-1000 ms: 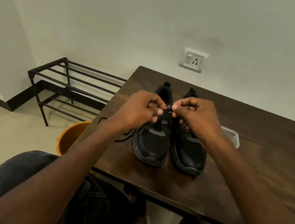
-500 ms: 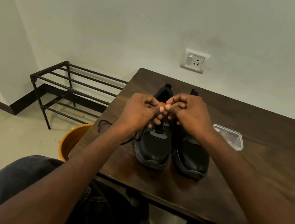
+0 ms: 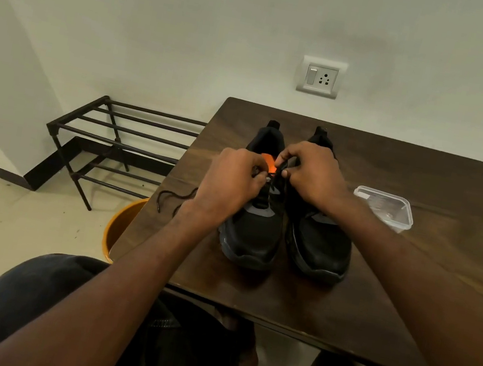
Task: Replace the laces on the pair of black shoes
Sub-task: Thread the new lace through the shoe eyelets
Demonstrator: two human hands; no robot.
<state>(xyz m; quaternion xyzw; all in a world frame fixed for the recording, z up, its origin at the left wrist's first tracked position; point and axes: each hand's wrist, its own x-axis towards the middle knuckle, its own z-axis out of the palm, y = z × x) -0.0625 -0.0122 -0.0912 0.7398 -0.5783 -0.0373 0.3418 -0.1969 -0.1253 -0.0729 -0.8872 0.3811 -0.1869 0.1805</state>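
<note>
While both hands pinch thin black lace (image 3: 281, 170) | left grip (image 3: 231, 181), right grip (image 3: 312, 176) closed on lace | matte mesh shoe (image 3: 253, 227)

A person seen from above, both forearms bare to the edge of the view, with no sleeves, watch, rings or bands visible on either arm. The left hand (image 3: 230, 185) and right hand (image 3: 311, 175) are bare as well, without gloves. The legs are clad in dark, near-black trousers of a denim-like cloth, a line of stitching showing along a seam or pocket edge on the left thigh. What is worn on the feet cannot be made out.
</note>
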